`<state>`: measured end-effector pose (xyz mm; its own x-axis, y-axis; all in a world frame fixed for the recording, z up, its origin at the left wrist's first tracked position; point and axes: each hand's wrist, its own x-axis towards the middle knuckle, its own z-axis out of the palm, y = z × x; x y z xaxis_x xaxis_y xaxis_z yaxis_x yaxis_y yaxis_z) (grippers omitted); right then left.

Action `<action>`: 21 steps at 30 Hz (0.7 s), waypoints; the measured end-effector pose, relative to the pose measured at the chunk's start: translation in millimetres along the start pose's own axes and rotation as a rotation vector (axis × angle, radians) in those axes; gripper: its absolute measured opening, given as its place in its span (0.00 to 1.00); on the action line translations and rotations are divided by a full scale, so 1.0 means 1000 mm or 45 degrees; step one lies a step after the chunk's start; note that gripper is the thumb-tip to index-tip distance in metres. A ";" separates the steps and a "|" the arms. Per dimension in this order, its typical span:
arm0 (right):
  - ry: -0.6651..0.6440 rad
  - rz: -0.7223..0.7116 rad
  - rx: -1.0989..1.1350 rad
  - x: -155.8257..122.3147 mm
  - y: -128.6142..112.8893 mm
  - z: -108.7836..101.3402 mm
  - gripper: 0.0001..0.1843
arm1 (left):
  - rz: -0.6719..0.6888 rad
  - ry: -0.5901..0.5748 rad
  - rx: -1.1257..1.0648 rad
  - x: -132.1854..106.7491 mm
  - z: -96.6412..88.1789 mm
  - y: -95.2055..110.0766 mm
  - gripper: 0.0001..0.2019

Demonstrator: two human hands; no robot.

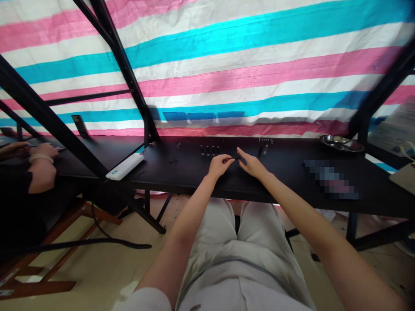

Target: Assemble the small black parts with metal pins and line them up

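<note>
While L hand (218, 166) pinches blk pc (237, 158), R hand (253, 166) splayed; adj.

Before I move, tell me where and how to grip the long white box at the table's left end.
Best gripped, I'd judge, across the middle of the white box with the left hand, coming from above and the right. It is long and slim and lies slantwise, and its near-left end appears close to the black post.

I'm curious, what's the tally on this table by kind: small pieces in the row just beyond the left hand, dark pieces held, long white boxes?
Row pieces: 4
Held dark piece: 1
Long white box: 1
Total: 6
</note>
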<state>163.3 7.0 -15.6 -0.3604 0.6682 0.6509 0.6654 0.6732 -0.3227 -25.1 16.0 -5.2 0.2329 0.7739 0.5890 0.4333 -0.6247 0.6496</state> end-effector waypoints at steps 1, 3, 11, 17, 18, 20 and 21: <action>-0.004 -0.001 -0.005 0.000 0.000 0.000 0.28 | -0.004 0.001 -0.011 0.000 0.000 0.000 0.13; -0.028 0.005 -0.032 0.001 -0.001 0.001 0.23 | -0.010 0.001 -0.034 -0.001 0.000 0.002 0.13; 0.085 0.099 -0.176 0.003 -0.006 -0.001 0.16 | -0.231 0.398 -0.016 0.000 -0.007 0.009 0.16; 0.018 0.211 -0.018 0.014 0.001 0.011 0.12 | -0.531 0.765 -0.279 0.005 -0.015 -0.001 0.15; -0.025 0.246 0.010 0.019 0.001 0.015 0.11 | -0.546 0.776 -0.304 0.005 -0.015 -0.003 0.15; -0.097 0.335 0.046 0.031 -0.002 0.022 0.10 | -0.552 0.773 -0.326 0.006 -0.015 -0.005 0.15; -0.120 0.372 0.053 0.037 -0.005 0.026 0.10 | -0.549 0.765 -0.326 0.006 -0.015 -0.006 0.15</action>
<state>129.7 37.2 -7.9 -0.2183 0.8604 0.4605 0.7233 0.4594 -0.5156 -39.0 22.9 1.3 -0.4535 0.8102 0.3712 0.1468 -0.3429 0.9278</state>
